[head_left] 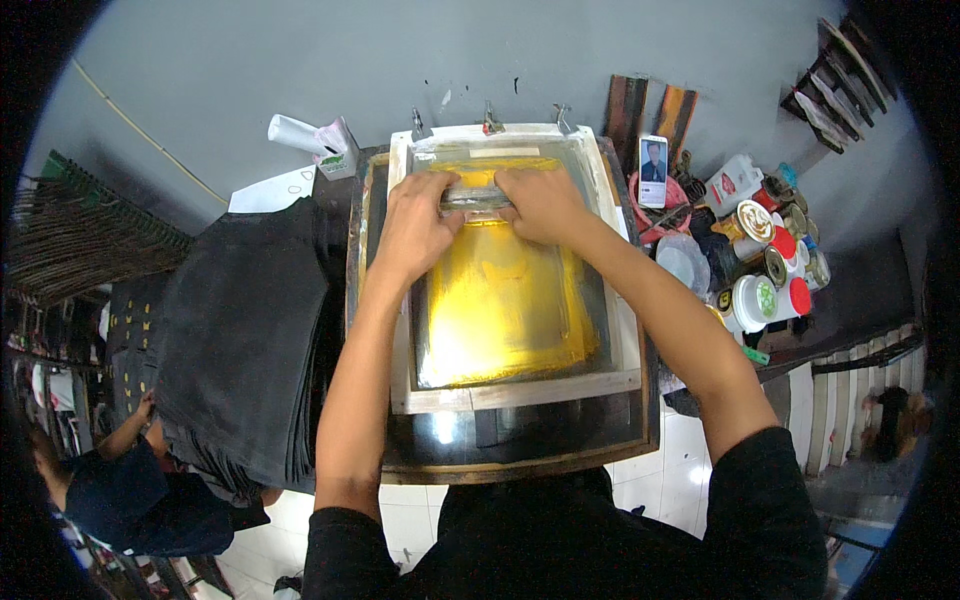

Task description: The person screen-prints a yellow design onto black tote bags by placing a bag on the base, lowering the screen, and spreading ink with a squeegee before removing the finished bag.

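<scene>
Both my hands are closed around a squeegee (474, 199), my left hand (418, 222) at its left end and my right hand (542, 203) at its right end. The squeegee stands on the mesh of a white-framed printing screen (625, 345), toward its far side. Yellow ink (500, 320) covers much of the mesh, with a thicker streak beyond the squeegee. Clamps (490, 118) stand along the screen's far edge. Beneath the screen is a dark board (510, 437) with a wooden rim. The squeegee's blade edge is mostly hidden.
Stacked black fabric pieces (235, 320) lie on the left, near a small box (338, 150) with a white roll. On the right stand paint tubs (752, 302), cans and a phone (653, 172). Another person (150, 495) is at the lower left, a hand near the fabric.
</scene>
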The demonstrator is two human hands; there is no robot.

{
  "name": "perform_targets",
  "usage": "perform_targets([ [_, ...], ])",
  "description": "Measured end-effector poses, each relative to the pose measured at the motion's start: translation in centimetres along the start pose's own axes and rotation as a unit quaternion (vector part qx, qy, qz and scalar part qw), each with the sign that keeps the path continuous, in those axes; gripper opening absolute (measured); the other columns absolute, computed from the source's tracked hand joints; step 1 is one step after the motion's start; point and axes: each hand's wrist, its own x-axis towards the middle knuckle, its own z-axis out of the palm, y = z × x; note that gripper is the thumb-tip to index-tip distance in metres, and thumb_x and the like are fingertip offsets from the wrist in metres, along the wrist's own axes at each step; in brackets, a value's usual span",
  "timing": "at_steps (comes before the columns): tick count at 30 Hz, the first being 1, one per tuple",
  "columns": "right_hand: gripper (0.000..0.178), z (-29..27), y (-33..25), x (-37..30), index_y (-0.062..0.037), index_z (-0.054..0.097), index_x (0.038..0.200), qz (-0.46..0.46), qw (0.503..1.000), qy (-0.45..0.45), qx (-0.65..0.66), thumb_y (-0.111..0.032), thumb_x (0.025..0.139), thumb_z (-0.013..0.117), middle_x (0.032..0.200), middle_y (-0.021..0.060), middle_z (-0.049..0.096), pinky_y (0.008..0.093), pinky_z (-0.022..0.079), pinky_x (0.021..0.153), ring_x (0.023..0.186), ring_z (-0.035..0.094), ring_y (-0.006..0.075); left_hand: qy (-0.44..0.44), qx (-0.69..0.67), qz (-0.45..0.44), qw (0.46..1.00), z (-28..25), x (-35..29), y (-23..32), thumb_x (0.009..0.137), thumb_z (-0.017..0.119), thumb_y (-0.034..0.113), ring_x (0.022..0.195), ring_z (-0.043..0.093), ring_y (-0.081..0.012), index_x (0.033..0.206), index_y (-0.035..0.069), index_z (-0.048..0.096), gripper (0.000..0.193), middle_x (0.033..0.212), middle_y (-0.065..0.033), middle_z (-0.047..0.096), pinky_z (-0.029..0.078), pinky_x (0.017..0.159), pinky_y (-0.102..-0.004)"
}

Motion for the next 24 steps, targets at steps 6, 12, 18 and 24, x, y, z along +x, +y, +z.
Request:
perform_targets([
  [6,0.028,0.5,-2.3,-6.3,-0.0041,0.06,0.103,-0.017,0.999,0.03,0.032,-0.026,0.089,0.069,0.101,0.0152,0.069,0.0501,0.054,0.082,0.095,0.068,0.0362,-0.13,-0.032,-0.101,0.986,-1.3,-3.9,2.8,0.082,0.077,0.014,0.107,0.063,-0.038,0.107,0.0,0.073,0.028,0.103,-0.0214,0.071,0.04,0.103,-0.0455],
  [12,0.025,0.5,-6.2,-12.5,-0.0039,0.059,0.101,-0.033,0.997,0.011,0.064,-0.025,0.09,0.067,0.095,0.0156,0.067,0.0479,0.056,0.077,0.09,0.068,0.0348,-0.14,-0.028,-0.081,0.986,-3.3,-10.5,7.0,0.082,0.079,0.015,0.106,0.064,-0.0333,0.106,-0.001,0.073,0.028,0.101,-0.0183,0.072,0.04,0.101,-0.044],
  [18,0.019,1.3,-9.7,-17.9,-0.0071,0.058,0.094,-0.057,0.997,0.05,0.029,-0.018,0.08,0.066,0.09,0.0097,0.063,0.0427,0.053,0.073,0.087,0.066,0.0291,-0.143,-0.046,-0.096,0.984,-4.4,-17.0,9.4,0.081,0.083,0.021,0.126,0.056,-0.0321,0.12,0.002,0.069,0.046,0.117,-0.0169,0.07,0.031,0.113,-0.0494],
  [24,0.022,3.1,-10.3,-20.4,-0.0071,0.062,0.099,-0.076,0.985,0.153,0.012,-0.01,0.077,0.062,0.091,0.0071,0.062,0.0408,0.052,0.077,0.089,0.065,0.0272,-0.092,0.138,-0.077,0.983,-3.4,-24.4,5.8,0.075,0.085,0.047,0.153,0.028,-0.037,0.153,0.006,0.04,0.1,0.16,-0.0177,0.041,0.011,0.124,-0.06],
])
